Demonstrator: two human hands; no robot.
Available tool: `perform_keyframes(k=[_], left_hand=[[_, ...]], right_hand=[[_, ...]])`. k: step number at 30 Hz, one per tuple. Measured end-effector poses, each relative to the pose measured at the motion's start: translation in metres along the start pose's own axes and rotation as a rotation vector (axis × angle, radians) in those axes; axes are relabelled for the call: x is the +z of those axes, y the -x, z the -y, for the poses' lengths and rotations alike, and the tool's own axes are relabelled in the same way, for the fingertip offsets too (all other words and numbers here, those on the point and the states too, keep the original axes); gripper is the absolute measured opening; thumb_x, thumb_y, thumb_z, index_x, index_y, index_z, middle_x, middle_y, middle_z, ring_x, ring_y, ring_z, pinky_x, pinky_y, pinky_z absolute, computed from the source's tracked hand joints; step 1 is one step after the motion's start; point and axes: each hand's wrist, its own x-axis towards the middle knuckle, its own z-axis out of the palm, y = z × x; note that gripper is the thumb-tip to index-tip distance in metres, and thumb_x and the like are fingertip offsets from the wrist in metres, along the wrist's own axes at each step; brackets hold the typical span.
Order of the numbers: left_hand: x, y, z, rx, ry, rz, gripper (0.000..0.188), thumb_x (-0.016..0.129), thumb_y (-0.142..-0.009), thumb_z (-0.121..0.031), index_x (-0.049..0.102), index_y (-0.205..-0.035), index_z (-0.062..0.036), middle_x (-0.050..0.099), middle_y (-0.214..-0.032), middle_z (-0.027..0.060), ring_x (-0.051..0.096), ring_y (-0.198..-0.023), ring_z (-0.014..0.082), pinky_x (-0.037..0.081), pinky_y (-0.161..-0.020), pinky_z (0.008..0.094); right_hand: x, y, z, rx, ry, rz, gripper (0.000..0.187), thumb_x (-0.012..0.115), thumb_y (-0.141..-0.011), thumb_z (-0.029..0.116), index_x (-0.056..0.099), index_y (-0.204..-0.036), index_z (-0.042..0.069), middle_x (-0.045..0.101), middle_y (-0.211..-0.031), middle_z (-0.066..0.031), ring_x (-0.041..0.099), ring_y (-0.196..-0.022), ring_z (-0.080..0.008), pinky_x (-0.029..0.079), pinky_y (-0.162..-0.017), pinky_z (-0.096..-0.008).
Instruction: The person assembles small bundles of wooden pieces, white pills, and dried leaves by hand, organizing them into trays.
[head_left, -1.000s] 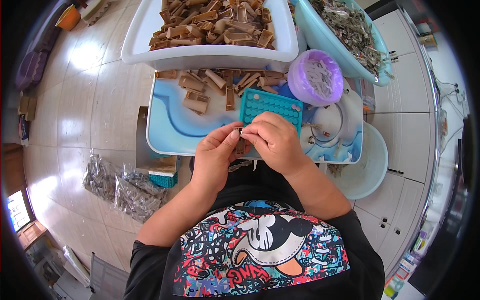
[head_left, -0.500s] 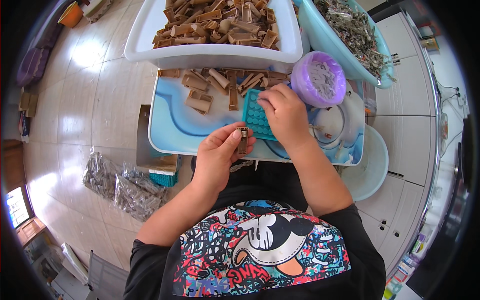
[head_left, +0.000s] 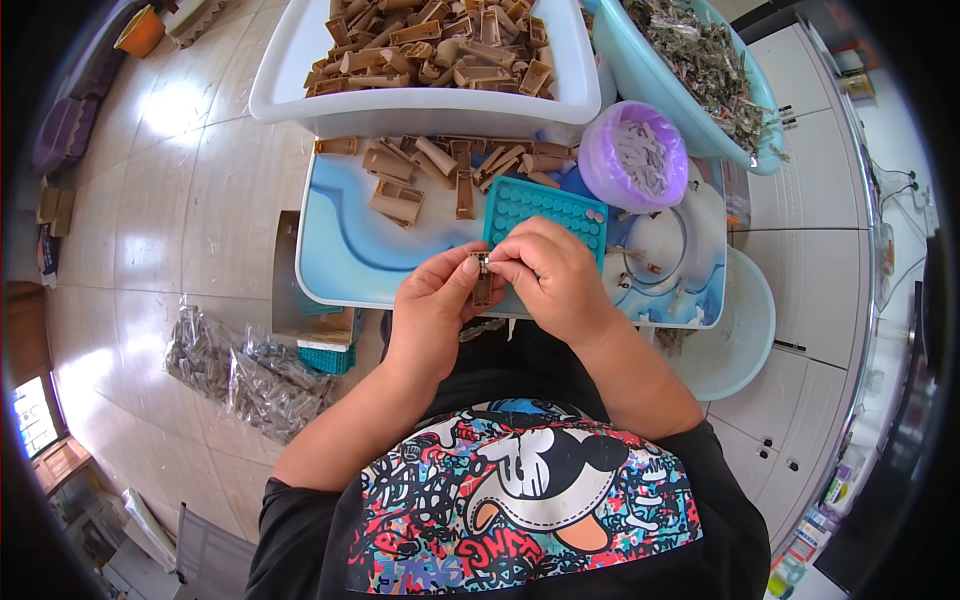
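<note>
Orange pot (head_left: 138, 35) on a pale tiled floor (head_left: 215, 190), purple upholstered furniture (head_left: 68, 135) nearby, white cabinets (head_left: 812, 290) along the right

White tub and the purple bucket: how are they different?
The white tub is rectangular, while the purple bucket is round. The white tub is bigger than the purple bucket. The white tub holds brown casings; the purple bucket holds grey pieces. Both are open on top and hold heaps of small things.
</note>
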Motion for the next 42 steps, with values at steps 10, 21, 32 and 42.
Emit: perform_keyframes(k=[10,21,32,42], left_hand=[[-0.001,0.004,-0.001,0.019,-0.026,-0.021,0.026,0.054,-0.093,-0.012,0.055,-0.115,0.0025,0.063,-0.099,0.0089,0.062,-0.084,0.0143,0.052,-0.077,0.0272],[-0.009,0.012,-0.011,-0.02,-0.015,-0.015,0.02,0.052,-0.093,-0.016,0.057,-0.107,-0.0029,0.061,-0.091,0.0064,0.061,-0.077,0.0138,0.051,-0.072,0.0269],[-0.012,0.013,-0.016,-0.058,0.053,-0.025,0.019,0.044,-0.09,-0.008,0.052,-0.107,-0.0042,0.053,-0.084,0.0035,0.047,-0.067,0.0102,0.041,-0.063,0.0227],[-0.009,0.019,-0.009,-0.043,0.084,0.037,0.012,0.046,-0.095,-0.012,0.052,-0.105,-0.007,0.053,-0.084,0.001,0.047,-0.067,0.0084,0.04,-0.06,0.0216]], right_hand=[[0.001,-0.005,0.008,-0.022,0.032,0.058,0.007,0.065,-0.076,0.008,0.059,-0.079,0.005,0.057,-0.075,-0.0089,0.057,-0.07,-0.0282,0.047,-0.061,-0.0363],[0.021,-0.061,0.006,0.124,0.61,0.179,0.03,0.072,-0.072,0.023,0.055,-0.091,0.008,0.064,-0.079,-0.0074,0.064,-0.07,-0.0278,0.049,-0.056,-0.0374],[0.028,-0.061,-0.004,0.141,0.415,-0.004,0.03,0.069,-0.074,0.014,0.056,-0.099,0.007,0.065,-0.087,-0.0109,0.064,-0.071,-0.0284,0.051,-0.063,-0.0354],[0.01,-0.014,0.016,0.148,-0.223,-0.062,0.016,0.065,-0.083,0.004,0.059,-0.099,0.001,0.063,-0.08,-0.0056,0.06,-0.071,-0.0102,0.049,-0.064,-0.0241]])
